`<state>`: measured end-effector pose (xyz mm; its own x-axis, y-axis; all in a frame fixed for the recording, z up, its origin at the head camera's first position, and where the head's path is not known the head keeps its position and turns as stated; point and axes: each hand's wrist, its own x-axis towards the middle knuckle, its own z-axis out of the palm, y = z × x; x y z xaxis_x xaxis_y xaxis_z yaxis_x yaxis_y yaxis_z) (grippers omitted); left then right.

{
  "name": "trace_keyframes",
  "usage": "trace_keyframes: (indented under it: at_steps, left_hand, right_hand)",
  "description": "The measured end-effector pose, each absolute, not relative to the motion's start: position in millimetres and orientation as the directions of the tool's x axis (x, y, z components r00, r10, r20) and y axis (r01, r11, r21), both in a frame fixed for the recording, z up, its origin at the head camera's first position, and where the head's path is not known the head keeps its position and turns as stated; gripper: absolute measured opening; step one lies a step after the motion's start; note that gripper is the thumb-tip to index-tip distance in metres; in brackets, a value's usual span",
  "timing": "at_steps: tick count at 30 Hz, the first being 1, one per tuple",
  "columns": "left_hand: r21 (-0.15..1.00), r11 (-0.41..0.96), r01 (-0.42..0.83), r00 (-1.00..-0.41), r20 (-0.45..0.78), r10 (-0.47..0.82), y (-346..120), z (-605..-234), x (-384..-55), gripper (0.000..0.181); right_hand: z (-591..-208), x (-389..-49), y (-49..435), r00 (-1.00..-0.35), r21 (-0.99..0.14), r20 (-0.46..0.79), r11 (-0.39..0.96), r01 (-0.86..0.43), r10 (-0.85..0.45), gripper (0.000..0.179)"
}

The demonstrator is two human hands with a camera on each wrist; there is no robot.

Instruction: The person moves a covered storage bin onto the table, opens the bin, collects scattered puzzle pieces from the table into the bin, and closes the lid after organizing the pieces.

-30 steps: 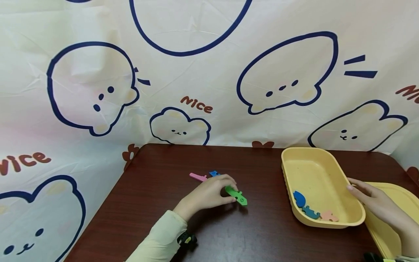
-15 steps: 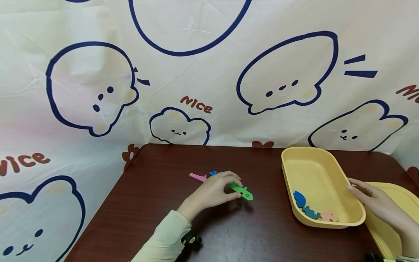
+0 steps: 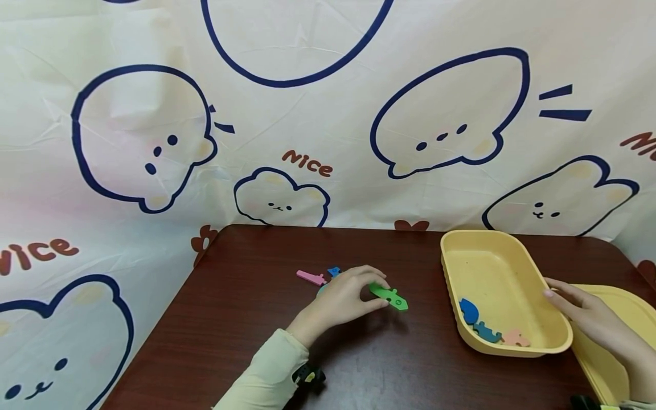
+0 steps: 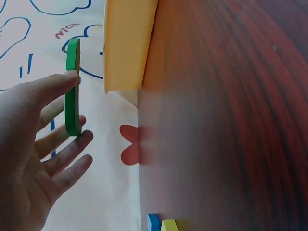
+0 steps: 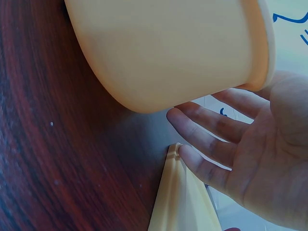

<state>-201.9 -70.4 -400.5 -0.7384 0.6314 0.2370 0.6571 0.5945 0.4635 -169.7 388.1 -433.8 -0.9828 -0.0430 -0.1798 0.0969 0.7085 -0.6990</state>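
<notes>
My left hand [image 3: 345, 296] pinches a flat green puzzle piece [image 3: 393, 298] between thumb and fingers, above the table. The left wrist view shows the green piece [image 4: 72, 91] edge-on, with the lower fingers spread beside it. At the right, my right hand [image 3: 589, 310] holds the side of a yellow plastic box [image 3: 492, 267], thumb at the rim and fingers along the outer wall. Inside the box lie a blue drop-shaped piece [image 3: 468, 311], a teal piece [image 3: 487, 332] and a salmon piece [image 3: 515, 338].
Behind the left hand lie a pink piece [image 3: 310, 278] and a blue piece [image 3: 334, 271], with another partly hidden. A yellow lid [image 3: 607, 364] lies under the right forearm. The dark wooden table [image 3: 400, 370] ends at a printed cloth [image 3: 353, 114].
My left hand has moved to the right with the green puzzle piece, towards the yellow box. The right hand and the box have stayed in place.
</notes>
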Motion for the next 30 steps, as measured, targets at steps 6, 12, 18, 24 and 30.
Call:
trace_keyframes:
  at_steps: [6,12,18,24,30]
  left_hand:
    - [0.474,0.584,0.66,-0.735,0.246,0.631,-64.9,-401.5,-200.3,0.027]
    - [0.467,0.584,0.664,-0.735,0.26,0.627,-57.4,-402.6,-199.2,0.028]
    - [0.466,0.593,0.657,-0.74,0.251,0.624,-47.9,-400.8,-197.8,0.029]
    - [0.445,0.59,0.673,-0.73,0.273,0.627,-38.8,-401.1,-197.4,0.028]
    - [0.433,0.574,0.695,-0.713,0.311,0.629,-29.4,-397.4,-197.3,0.028]
  right_hand:
    - [-432.7,-170.7,387.4,-0.981,-0.695,-0.191,0.711,0.107,-0.038,0.079]
    - [-432.4,-170.7,387.0,-0.981,-0.695,-0.193,0.711,0.11,-0.036,0.079]
    - [-432.9,-169.5,386.9,-0.982,-0.695,-0.184,0.712,0.102,-0.039,0.078]
    - [-433.1,-170.2,387.3,-0.981,-0.692,-0.191,0.714,0.108,-0.037,0.079]
    - [-433.2,-170.8,387.3,-0.981,-0.691,-0.189,0.716,0.103,-0.041,0.079]
